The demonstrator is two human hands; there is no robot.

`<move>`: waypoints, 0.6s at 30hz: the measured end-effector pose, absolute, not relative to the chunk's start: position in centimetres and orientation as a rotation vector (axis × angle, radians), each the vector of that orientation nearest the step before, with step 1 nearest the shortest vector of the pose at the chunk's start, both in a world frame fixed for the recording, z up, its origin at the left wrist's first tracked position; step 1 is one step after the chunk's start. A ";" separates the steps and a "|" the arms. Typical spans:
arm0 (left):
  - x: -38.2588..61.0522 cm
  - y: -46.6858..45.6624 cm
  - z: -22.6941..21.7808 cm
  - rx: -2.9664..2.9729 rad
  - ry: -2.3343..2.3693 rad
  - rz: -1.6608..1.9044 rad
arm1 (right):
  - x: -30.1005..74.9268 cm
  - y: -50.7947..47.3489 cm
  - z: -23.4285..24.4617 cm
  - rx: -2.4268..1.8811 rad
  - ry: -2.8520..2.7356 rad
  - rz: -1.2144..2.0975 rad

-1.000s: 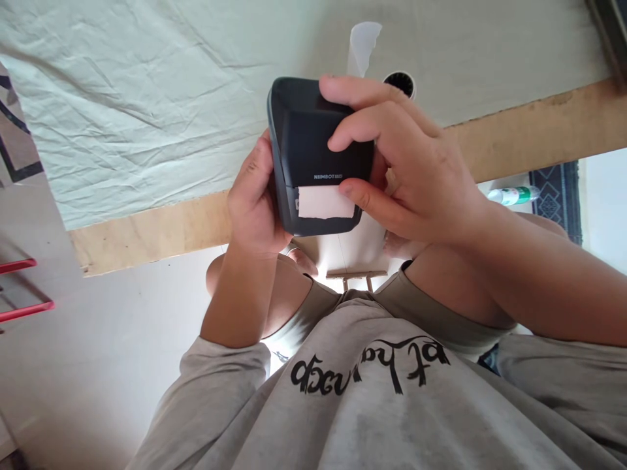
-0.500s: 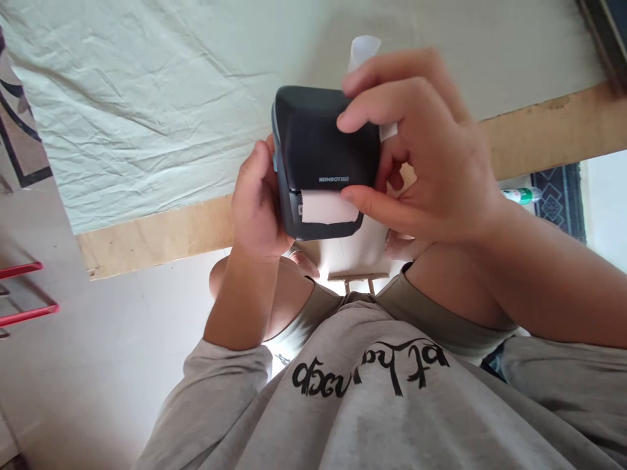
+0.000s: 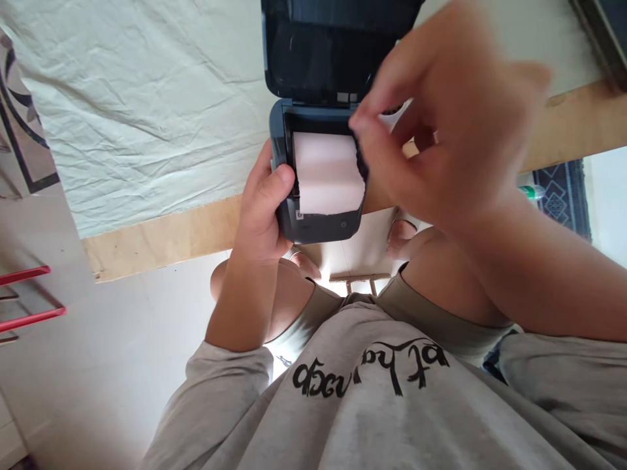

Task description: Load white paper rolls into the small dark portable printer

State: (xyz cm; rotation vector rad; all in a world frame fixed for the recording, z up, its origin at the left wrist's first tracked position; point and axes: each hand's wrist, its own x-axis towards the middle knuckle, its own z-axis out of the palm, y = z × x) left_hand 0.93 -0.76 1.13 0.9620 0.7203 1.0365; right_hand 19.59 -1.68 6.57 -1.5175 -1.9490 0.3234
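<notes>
My left hand (image 3: 267,209) is wrapped around the left side of a small dark label printer (image 3: 318,228), thumb over its rim. The printer's lid (image 3: 323,59) is swung up and back, baring the compartment. Inside lies a roll of white label paper (image 3: 328,170), its torn-edged end hanging over the front lip. My right hand (image 3: 441,137), blurred by motion, is at the printer's right edge near the hinge. Its thumb and forefinger are pinched together; whether anything is between them I cannot make out.
A pale wrinkled cloth (image 3: 147,117) covers the table, whose bare wooden edge (image 3: 161,245) faces me. Red bars (image 3: 32,320) stand at the left. On the right are a dark patterned mat (image 3: 563,202), a green-and-clear bottle (image 3: 533,192) and a dark-framed object (image 3: 600,42).
The printer's lid was closed and now stands raised, exposing the paper roll. My right hand has shifted from the lid's top and paper end to the right edge. My left thumb moved onto the rim.
</notes>
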 end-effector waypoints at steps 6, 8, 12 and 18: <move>1.0 -0.8 2.8 1.003 0.812 0.937 | 18.8 -2.1 6.3 -1.552 -2.326 -0.031; 0.8 -0.9 3.1 0.989 0.856 0.912 | 18.9 -2.2 6.4 -1.522 -2.364 -0.076; 0.5 -0.9 3.1 0.995 0.869 0.889 | 19.5 -2.2 6.9 -1.467 -2.301 0.190; 1.0 -0.9 2.5 0.931 0.768 1.012 | 22.0 -1.4 7.4 -1.098 -1.777 1.054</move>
